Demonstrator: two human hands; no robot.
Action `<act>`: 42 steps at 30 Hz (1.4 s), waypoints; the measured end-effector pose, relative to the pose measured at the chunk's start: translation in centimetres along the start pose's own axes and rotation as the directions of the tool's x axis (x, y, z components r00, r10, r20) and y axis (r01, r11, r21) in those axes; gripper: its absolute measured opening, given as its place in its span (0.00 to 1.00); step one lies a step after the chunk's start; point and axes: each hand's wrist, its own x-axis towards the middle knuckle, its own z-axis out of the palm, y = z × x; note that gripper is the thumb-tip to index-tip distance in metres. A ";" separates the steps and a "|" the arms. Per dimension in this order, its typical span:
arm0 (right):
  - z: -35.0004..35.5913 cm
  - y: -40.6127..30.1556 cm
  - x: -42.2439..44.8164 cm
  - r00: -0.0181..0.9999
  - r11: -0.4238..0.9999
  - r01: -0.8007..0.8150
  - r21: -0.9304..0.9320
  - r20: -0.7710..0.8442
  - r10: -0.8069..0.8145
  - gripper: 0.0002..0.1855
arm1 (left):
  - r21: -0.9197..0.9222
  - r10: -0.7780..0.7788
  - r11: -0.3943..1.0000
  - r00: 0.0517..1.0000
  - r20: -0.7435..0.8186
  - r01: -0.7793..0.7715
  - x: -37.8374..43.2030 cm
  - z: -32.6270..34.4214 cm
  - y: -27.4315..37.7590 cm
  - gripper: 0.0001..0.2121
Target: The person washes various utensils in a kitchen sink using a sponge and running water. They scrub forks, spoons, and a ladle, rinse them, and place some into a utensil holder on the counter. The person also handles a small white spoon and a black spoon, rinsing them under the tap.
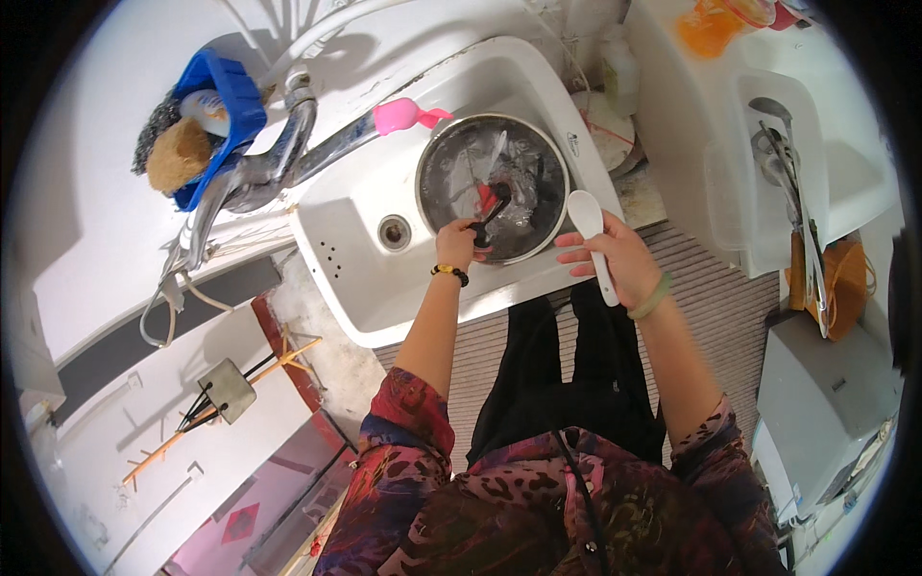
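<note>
In the white ceramic sink [360, 291] stands a round metal basin [421, 162] holding water. My left hand [457, 243] is at the basin's near rim, its fingers closed on a black-handled utensil [495, 210] that reaches into the water. A red piece [485, 196] and some shiny, clear-looking items lie in the water; their exact kind is hard to tell. My right hand [628, 261] holds a white spoon [586, 214] by its handle, bowl pointing away from me, just outside the basin's right side. The fingers of that hand are partly spread.
A chrome faucet [338, 149] with a pink spout extension [396, 117] reaches over the sink from the left. Beside it hangs a blue caddy [245, 93] with a sponge [178, 155] and steel wool. At right, a translucent plastic bin [727, 194] holds a ladle [772, 108] and other utensils.
</note>
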 end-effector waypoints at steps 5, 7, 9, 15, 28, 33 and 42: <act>1.3 -1.0 -0.7 0.999 0.998 0.028 -0.052 0.047 -0.026 0.23 | 0.056 0.188 0.981 0.981 -0.044 -0.185 -4.2 -2.9 1.8 0.11; 2.3 -1.6 -1.3 0.998 0.996 0.022 -0.081 0.064 -0.017 0.23 | -0.127 0.133 0.984 0.991 0.031 -0.128 -5.2 -4.3 2.5 0.11; 3.1 -2.0 -1.9 0.997 0.994 0.026 -0.108 0.076 -0.018 0.22 | -0.247 0.162 0.960 0.980 0.115 -0.130 -6.4 -5.1 3.1 0.11; 4.0 -0.9 -1.3 0.995 0.996 0.086 -0.003 0.049 -0.085 0.16 | -0.474 0.322 0.857 0.927 0.190 -0.201 -11.0 -6.4 5.3 0.10; 8.7 -3.1 1.5 0.977 0.942 0.019 0.335 0.193 -0.089 0.15 | -0.621 0.513 0.713 0.846 0.146 -0.326 -15.0 -7.6 9.3 0.17; 10.0 -2.3 1.8 0.991 0.951 0.078 0.299 0.083 -0.107 0.11 | -0.647 0.560 0.662 0.824 0.089 -0.380 -14.6 -9.1 8.3 0.15; 10.0 -1.1 3.7 0.978 0.971 0.134 0.198 0.134 -0.162 0.10 | -0.540 0.617 0.647 0.786 -0.042 -0.538 -13.5 -8.5 9.3 0.20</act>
